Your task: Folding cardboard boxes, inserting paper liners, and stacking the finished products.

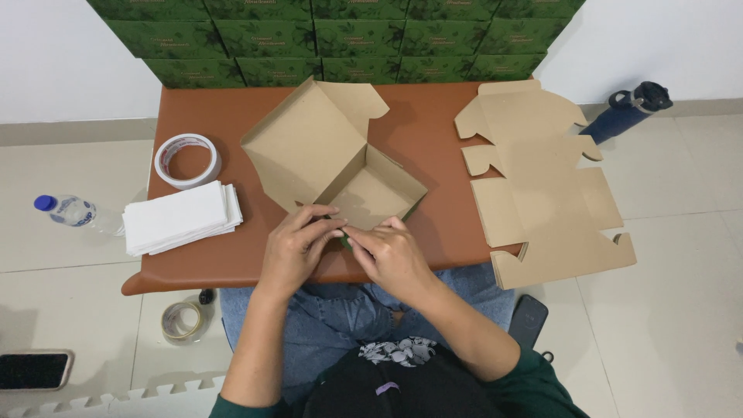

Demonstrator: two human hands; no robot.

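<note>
A brown cardboard box [364, 190], green on its outside, stands half-folded on the brown table [224, 124] with its lid flap raised toward the back left. My left hand [298, 248] and my right hand [391, 255] meet at the box's near wall, fingers pinching and pressing its front edge. Both hands grip the cardboard there.
Flat unfolded box blanks [542, 186] lie at the table's right, overhanging the edge. A tape roll [187, 161] and a stack of white sheets [182, 218] sit at the left. Green boxes [340, 39] are stacked behind. Bottles [73, 210] [631, 108], another tape roll [182, 321] and a phone [35, 370] lie on the floor.
</note>
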